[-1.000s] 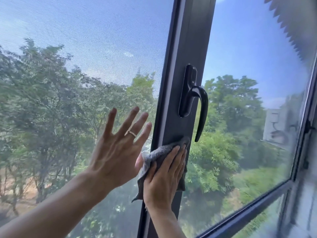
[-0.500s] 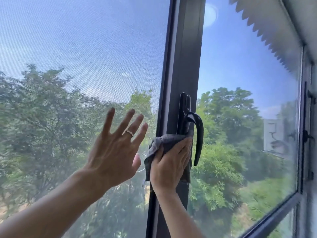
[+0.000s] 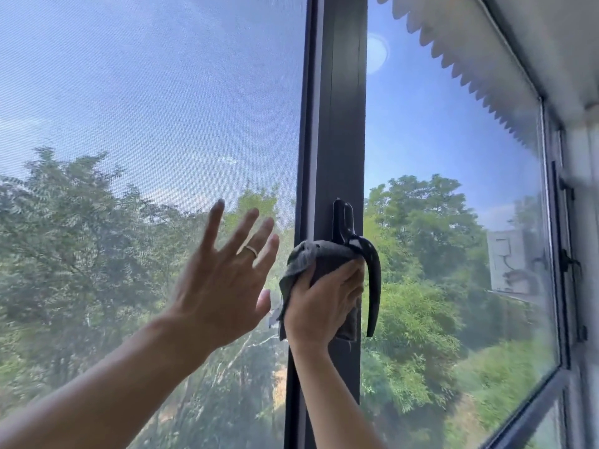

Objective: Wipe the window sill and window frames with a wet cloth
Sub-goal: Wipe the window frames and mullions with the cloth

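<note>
Frame-wiping step in hand: the right hand [image 3: 324,299] presses the crumpled grey cloth [image 3: 316,257] against the dark upright metal window frame [image 3: 340,124], fingers curled over it just under the curved black lever handle [image 3: 372,273]. The left hand [image 3: 223,280] is splayed flat on the mesh insect screen [image 3: 146,108], bracing (ring showing). Next, I'd judge, the cloth must work round that handle's base, then up the post.

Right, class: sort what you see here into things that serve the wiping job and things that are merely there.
Job:
grey cloth
right hand
left hand
dark window frame

Merely there:
window handle
insect screen
ring
</note>
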Demonstrator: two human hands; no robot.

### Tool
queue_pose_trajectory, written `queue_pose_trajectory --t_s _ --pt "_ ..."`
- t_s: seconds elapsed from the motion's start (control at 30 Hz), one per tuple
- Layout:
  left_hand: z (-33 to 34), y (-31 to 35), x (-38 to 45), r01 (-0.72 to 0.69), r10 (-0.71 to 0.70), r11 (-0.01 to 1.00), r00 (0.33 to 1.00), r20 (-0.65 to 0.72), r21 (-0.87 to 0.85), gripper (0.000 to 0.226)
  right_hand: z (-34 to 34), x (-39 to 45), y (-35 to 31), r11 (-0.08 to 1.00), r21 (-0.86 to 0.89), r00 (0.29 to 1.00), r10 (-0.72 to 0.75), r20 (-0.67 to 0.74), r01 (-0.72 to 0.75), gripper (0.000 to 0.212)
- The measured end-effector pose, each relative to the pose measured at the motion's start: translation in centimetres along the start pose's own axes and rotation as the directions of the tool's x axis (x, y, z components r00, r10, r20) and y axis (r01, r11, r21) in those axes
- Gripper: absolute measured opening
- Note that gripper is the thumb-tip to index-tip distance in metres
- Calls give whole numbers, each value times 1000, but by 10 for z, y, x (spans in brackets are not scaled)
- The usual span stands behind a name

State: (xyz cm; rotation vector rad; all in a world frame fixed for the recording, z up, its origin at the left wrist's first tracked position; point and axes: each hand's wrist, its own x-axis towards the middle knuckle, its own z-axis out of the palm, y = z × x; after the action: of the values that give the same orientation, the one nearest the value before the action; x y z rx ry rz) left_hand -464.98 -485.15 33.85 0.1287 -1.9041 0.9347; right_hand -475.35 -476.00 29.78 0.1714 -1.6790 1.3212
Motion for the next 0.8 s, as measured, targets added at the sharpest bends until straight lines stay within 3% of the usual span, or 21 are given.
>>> queue_pose_trajectory --t_s 0.13,0.27,0.33,0.4,0.5,0.57,0.7,0.8 --pt "-2 -3 -1 -10 12 998 999 45 -61 77 2 -27 27 980 -114 987 -162 -4 160 83" --pt "6 0 0 -36 32 985 999 -29 -166 75 15 8 8 999 -33 1000 25 6 -25 82" --pt "8 -1 1 -47 36 982 997 -65 -185 74 11 -11 13 973 -173 983 -167 -73 152 80" --pt "7 -3 1 -49 32 975 996 -82 -219 73 10 -38 36 856 -273 883 -468 -46 439 63" --pt "9 -5 0 -44 19 970 994 -105 -240 73 5 -14 46 668 -353 731 -678 72 654 62" --pt "11 -6 2 -52 24 969 993 -116 -243 73 1 27 11 627 -425 723 -683 103 653 62" --pt "8 -8 2 -27 6 977 995 -99 -212 75 -7 50 -25 696 -483 824 -558 102 531 66" --pt "4 -11 0 -11 -4 978 997 -71 -211 75 -28 23 0 573 -580 792 -563 235 579 71"
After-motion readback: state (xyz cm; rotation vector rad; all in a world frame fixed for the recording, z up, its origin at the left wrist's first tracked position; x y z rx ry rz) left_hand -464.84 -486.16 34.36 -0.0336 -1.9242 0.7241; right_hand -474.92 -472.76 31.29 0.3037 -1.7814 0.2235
